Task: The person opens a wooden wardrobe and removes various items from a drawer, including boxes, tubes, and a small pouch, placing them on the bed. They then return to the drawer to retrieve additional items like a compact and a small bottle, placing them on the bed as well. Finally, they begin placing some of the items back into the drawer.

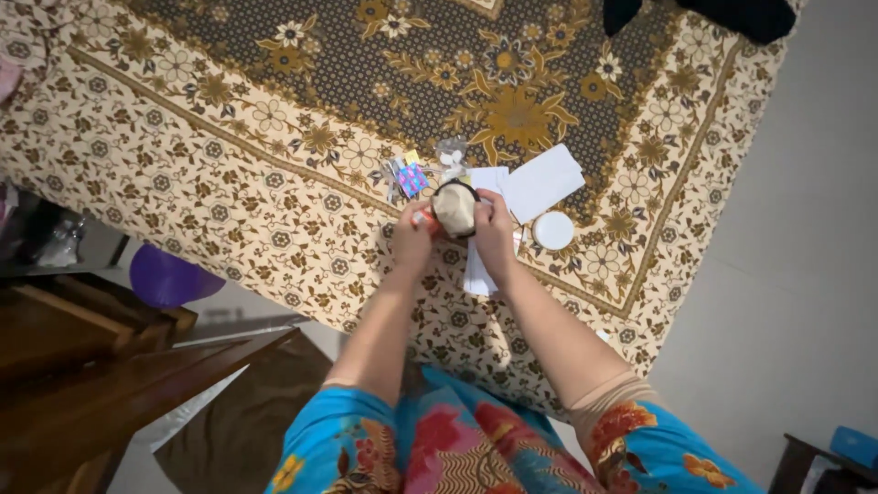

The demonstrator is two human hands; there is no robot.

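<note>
Both my hands meet over a floral batik cloth (pixel 229 146) spread on a bed. Together they hold a small round beige object with a dark rim (pixel 455 207), like a little hoop with fabric stretched on it. My left hand (pixel 413 236) grips its left side and also pinches something small and red. My right hand (pixel 494 229) grips the right side. Under my hands lie white paper sheets (pixel 541 181).
A white round lid (pixel 553 230) lies right of my hands. Small colourful packets (pixel 409 177) and a clear bag (pixel 451 155) sit just beyond them. A purple balloon (pixel 166 276) and dark wooden furniture (pixel 82 366) are at the left; grey floor at the right.
</note>
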